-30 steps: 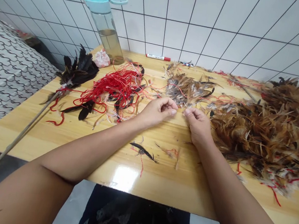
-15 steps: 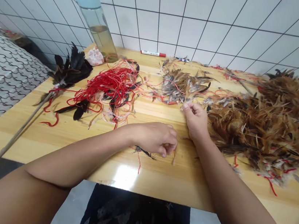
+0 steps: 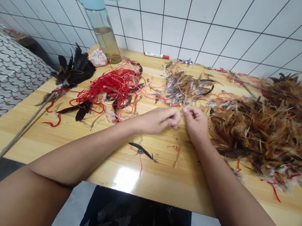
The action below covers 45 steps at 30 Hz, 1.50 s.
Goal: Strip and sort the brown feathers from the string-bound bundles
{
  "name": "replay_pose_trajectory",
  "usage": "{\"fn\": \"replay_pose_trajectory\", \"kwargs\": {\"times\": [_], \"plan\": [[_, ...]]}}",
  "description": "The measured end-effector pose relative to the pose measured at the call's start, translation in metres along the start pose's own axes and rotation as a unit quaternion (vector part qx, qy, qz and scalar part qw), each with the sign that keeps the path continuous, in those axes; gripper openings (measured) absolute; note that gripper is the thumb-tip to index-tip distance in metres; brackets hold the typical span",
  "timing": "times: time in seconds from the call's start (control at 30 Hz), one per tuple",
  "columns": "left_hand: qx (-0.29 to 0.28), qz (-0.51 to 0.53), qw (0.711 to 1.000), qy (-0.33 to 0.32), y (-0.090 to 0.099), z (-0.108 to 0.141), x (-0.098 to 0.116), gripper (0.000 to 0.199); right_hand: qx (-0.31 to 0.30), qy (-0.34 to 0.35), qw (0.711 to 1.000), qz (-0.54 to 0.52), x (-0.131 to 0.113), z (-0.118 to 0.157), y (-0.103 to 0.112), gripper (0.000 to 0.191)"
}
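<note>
My left hand is closed, thumb and fingers pinched together, over the middle of the wooden table. Close to its fingertips, my right hand also pinches; whatever is between the fingers of either hand is too small or hidden to make out. Just beyond them lies a small bunch of brown and grey feathers with red thread across it. A large heap of brown feathers spreads to the right of my right hand. Nearer me lie a thin black feather and a wispy scrap with red thread.
At left are a tangle of red string and a stick topped with black feathers. Behind stand a water bottle and a crumpled pinkish lump. A red-capped marker lies by the tiled wall.
My left hand has moved up and away from me, towards the fingertips of my right hand, uncovering the black feather and the red-threaded scrap. My right hand stays nearly in place.
</note>
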<state>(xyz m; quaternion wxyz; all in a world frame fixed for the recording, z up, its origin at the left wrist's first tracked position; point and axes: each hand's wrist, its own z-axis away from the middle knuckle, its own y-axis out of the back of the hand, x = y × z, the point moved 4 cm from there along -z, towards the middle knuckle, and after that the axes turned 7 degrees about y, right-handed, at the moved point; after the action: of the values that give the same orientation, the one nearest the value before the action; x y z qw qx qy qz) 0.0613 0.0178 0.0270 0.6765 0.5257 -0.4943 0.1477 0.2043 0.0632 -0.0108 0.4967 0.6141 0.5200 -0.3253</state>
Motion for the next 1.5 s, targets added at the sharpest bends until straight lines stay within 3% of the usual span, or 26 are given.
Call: {"fn": "replay_pose_trajectory", "kwargs": {"times": [0.1, 0.17, 0.3, 0.47, 0.83, 0.97, 1.07, 1.13, 1.23, 1.3, 1.5], "plan": [[0.080, 0.035, 0.996, 0.033, 0.014, -0.003, -0.010, 0.007, -0.012, 0.005, 1.000, 0.009, -0.001, 0.001, -0.001, 0.022], [0.104, 0.033, 0.993, 0.045, 0.020, -0.004, -0.014, 0.007, -0.023, 0.009, 1.000, 0.014, -0.002, 0.002, -0.002, 0.022], [0.119, -0.041, 0.991, 0.046, 0.024, -0.003, -0.016, 0.011, -0.049, 0.013, 0.999, 0.015, -0.001, 0.004, -0.005, 0.019], [0.138, -0.145, 0.980, -0.012, 0.020, -0.003, -0.016, 0.013, -0.076, 0.041, 0.996, 0.031, 0.003, 0.004, -0.010, 0.018], [0.137, -0.149, 0.979, -0.016, 0.013, -0.004, -0.023, 0.017, -0.131, 0.078, 0.985, 0.083, -0.004, 0.005, -0.015, 0.014], [0.240, -0.147, 0.959, -0.028, 0.023, -0.003, -0.020, 0.016, -0.130, 0.036, 0.991, 0.018, -0.002, 0.004, -0.013, 0.020], [0.320, -0.135, 0.937, -0.026, 0.030, 0.001, -0.014, 0.012, -0.059, -0.015, 0.996, -0.068, 0.004, -0.001, -0.003, 0.025], [0.284, -0.131, 0.949, -0.050, 0.024, 0.002, -0.007, 0.009, 0.005, -0.048, 0.993, -0.112, 0.009, -0.005, 0.006, 0.027], [0.097, -0.123, 0.980, -0.124, -0.003, 0.002, 0.004, 0.010, 0.067, -0.066, 0.986, -0.138, 0.016, -0.009, 0.016, 0.029], [0.002, -0.115, 0.981, -0.158, -0.020, 0.004, 0.008, 0.008, 0.078, -0.054, 0.987, -0.127, 0.019, -0.011, 0.019, 0.028], [-0.092, -0.166, 0.966, -0.174, -0.045, 0.010, 0.011, 0.011, 0.049, -0.013, 0.998, -0.029, 0.019, -0.009, 0.015, 0.025]]}}
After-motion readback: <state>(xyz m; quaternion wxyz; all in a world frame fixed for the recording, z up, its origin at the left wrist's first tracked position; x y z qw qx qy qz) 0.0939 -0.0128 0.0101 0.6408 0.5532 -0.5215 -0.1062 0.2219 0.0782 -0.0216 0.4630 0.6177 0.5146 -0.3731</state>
